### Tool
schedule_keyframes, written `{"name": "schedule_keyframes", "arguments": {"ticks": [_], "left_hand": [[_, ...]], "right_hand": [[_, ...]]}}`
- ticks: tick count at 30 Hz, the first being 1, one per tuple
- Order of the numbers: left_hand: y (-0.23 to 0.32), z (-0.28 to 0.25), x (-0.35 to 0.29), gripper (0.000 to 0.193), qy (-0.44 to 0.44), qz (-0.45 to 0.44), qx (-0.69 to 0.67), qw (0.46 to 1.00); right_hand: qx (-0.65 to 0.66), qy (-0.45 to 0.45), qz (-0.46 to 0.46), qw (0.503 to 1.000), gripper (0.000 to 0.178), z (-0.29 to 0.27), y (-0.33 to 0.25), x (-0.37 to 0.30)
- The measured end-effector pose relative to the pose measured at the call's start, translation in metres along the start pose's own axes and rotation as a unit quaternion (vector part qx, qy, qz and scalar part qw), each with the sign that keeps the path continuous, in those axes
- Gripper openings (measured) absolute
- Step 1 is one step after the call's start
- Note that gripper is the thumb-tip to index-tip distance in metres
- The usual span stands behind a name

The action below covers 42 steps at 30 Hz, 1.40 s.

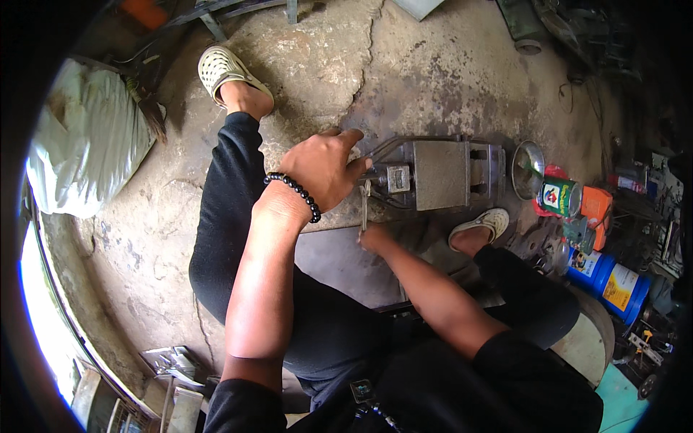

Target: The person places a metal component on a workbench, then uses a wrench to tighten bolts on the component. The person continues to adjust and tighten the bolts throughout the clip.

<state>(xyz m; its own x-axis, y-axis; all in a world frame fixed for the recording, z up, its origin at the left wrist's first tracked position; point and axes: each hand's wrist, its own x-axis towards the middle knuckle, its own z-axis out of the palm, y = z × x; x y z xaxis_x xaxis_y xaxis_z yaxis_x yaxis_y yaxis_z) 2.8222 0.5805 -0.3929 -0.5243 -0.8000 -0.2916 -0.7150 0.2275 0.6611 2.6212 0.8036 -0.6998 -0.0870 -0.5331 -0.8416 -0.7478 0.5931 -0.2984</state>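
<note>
A grey metal fixture (442, 175) with a flat square plate and bent side rods lies in front of me. My left hand (321, 167), wearing a black beaded bracelet, is at the fixture's left end. Its thumb and forefinger are stretched apart, the thumb tip close to the end of the rods; the other fingers are mostly hidden. My right hand (374, 238) is closed around the lower end of a slim metal wrench (365, 206). The wrench's upper end meets the fixture's left end, just below my left thumb.
Right of the fixture stand a round metal bowl (528, 169), a green can (560, 198), an orange container (596, 208) and a blue bucket (605, 283). A white plastic sack (86, 141) sits at left on the cracked concrete floor (303, 61). Metal clutter fills the far right.
</note>
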Motion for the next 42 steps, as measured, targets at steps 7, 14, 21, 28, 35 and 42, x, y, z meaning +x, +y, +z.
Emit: {"name": "schedule_keyframes", "arguments": {"ticks": [7, 14, 21, 28, 35, 42], "left_hand": [[-0.003, 0.005, 0.004, 0.043, 0.007, 0.009, 0.004, 1.000], [-0.003, 0.008, 0.007, 0.044, -0.014, -0.001, 0.012, 1.000], [-0.006, 0.010, 0.013, 0.044, -0.013, -0.012, 0.011, 1.000], [-0.007, 0.013, 0.012, 0.042, -0.013, 0.004, 0.007, 1.000], [-0.003, 0.021, 0.008, 0.042, -0.013, 0.019, 0.006, 1.000], [0.006, 0.016, 0.014, 0.043, -0.005, 0.037, 0.001, 0.999]], "right_hand": [[-0.091, 0.023, -0.050, 0.994, 0.022, -0.060, 0.007, -0.124], [-0.176, 0.026, -0.126, 0.976, 0.024, -0.183, -0.096, -0.153], [-0.269, -0.006, -0.047, 0.962, 0.027, -0.208, -0.175, -0.107], [-0.134, 0.148, -0.075, 0.977, 0.029, -0.117, -0.113, -0.133], [-0.065, 0.110, 0.040, 0.991, 0.029, -0.025, -0.035, -0.044], [-0.110, -0.034, -0.007, 0.993, 0.027, -0.031, -0.001, -0.111]]}}
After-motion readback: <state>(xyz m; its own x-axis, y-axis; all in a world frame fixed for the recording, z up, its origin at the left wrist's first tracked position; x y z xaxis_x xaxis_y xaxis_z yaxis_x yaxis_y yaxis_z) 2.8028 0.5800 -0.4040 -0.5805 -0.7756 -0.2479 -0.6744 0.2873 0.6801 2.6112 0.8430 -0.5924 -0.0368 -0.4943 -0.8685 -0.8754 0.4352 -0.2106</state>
